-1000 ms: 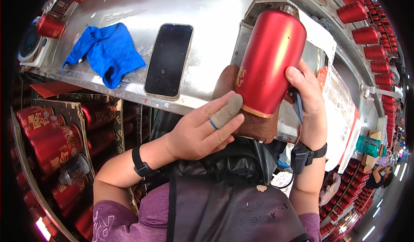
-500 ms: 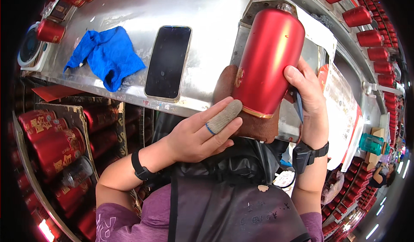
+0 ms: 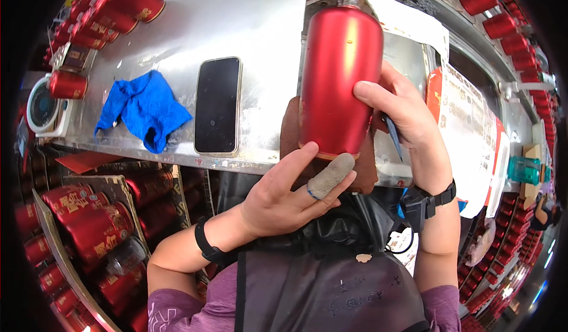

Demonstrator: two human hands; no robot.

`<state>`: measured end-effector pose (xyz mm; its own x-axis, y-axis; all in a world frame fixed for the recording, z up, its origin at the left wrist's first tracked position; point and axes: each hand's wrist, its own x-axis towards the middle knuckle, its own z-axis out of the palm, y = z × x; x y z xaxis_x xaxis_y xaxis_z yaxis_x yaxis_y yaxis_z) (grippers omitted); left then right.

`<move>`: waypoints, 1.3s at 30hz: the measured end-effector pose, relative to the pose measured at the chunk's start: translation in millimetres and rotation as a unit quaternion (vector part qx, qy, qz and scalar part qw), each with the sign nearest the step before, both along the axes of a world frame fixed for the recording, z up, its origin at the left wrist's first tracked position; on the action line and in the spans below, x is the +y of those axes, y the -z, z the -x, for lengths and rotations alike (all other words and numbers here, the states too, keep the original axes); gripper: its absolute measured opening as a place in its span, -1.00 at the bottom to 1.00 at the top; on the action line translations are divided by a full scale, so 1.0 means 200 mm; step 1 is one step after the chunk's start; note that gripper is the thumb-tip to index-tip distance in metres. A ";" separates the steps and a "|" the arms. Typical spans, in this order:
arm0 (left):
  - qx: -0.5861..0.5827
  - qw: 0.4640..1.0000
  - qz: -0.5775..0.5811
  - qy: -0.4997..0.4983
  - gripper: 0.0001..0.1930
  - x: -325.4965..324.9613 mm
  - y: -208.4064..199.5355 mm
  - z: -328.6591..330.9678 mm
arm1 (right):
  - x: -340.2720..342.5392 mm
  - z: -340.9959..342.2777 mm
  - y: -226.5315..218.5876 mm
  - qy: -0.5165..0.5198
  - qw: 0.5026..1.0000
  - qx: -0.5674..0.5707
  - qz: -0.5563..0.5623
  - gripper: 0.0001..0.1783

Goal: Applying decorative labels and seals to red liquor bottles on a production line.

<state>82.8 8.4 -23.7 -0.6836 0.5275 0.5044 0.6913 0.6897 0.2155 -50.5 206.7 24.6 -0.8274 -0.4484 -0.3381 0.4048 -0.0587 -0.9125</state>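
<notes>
A glossy red bottle (image 3: 342, 78) with a clear threaded neck lies at the middle, neck pointing away and base toward me. My right hand (image 3: 402, 101) grips its right side, thumb on top and the other fingers partly hidden behind. Under that palm, a blue-grey pointed strip (image 3: 393, 137) sticks out; its kind is unclear. My left hand (image 3: 290, 193) is at the base with fingers spread, their tips touching its lower edge. One of them wears a grey knitted finger sleeve (image 3: 331, 177). Beneath the bottle is a brown cloth (image 3: 368, 169).
On the metal bench (image 3: 269, 42) lie a black phone (image 3: 218, 104) and a blue cloth (image 3: 145, 110). Red bottles (image 3: 133, 1) stand at the back left. A white round-dial device (image 3: 44, 104) is at far left. Racks of red bottles (image 3: 94, 231) fill the lower left.
The bottle is more upright in view and has turned, its gold emblem rolling out of sight at the left edge. My left-hand fingers have spread wider at its base. The view has shifted.
</notes>
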 end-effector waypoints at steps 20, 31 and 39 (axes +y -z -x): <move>0.101 0.990 0.098 0.017 -0.57 0.06 -0.03 0.04 | 0.03 0.02 0.11 -0.016 0.998 0.056 0.019 -0.21; 0.013 0.997 0.074 0.013 -0.54 0.01 -0.08 -0.01 | 0.02 0.04 0.17 -0.010 0.997 0.073 0.022 -0.17; 0.062 0.996 0.062 -0.016 -0.55 0.08 -0.06 0.02 | 0.02 0.01 0.11 0.001 0.990 0.115 -0.077 -0.14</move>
